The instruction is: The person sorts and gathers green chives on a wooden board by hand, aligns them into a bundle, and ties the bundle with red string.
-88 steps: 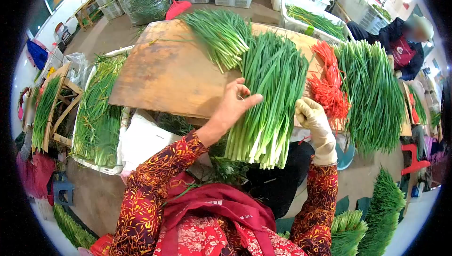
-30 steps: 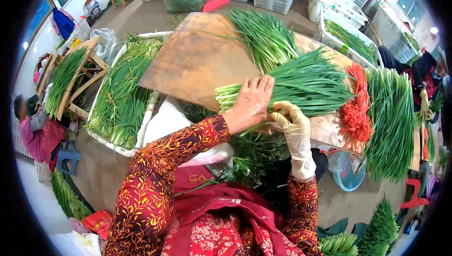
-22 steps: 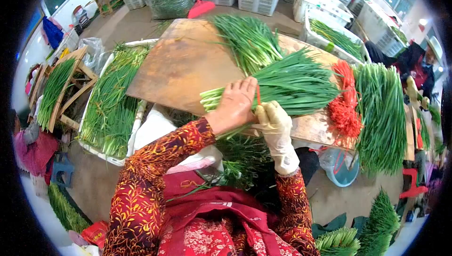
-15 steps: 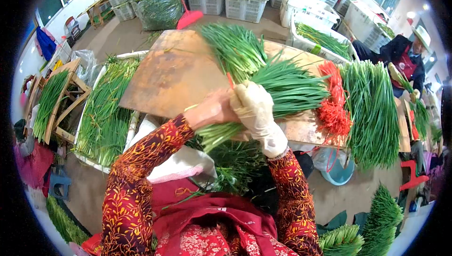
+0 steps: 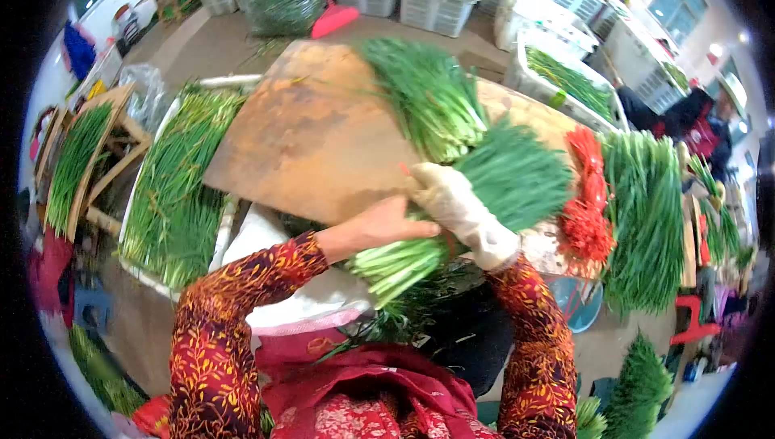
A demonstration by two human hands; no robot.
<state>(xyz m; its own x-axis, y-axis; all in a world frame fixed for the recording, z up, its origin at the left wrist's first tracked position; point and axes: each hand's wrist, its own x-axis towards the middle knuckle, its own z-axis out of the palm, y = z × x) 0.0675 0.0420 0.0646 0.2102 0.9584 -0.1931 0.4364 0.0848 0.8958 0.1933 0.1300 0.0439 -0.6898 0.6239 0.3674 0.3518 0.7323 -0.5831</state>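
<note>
A bunch of garlic chives (image 5: 400, 268) lies at the front edge of the board, cut stems toward me and green leaves fanning to the right. My left hand (image 5: 375, 225), bare, is closed over its stems with the thumb raised. My right hand (image 5: 464, 206), in a pale glove, is closed just above the bunch; a short red string end (image 5: 405, 169) shows at its fingertips. The gloved fingers hide the rest of that string. Behind my right hand rests another pile of chives (image 5: 432, 100). A bundle of red strings (image 5: 588, 197) lies on the right.
The wooden board (image 5: 315, 132) spans the work area. A white tub of chives (image 5: 173, 205) stands left, and more chives (image 5: 643, 213) hang over the board's right end. A blue basin (image 5: 583, 306) sits below. White crates (image 5: 440, 7) line the back. A co-worker (image 5: 698, 120) stands at right.
My hands have lowered slightly and moved apart, the gloved one rightward. More of the bunch's stems now shows below my left hand. The whole view has shifted a little.
</note>
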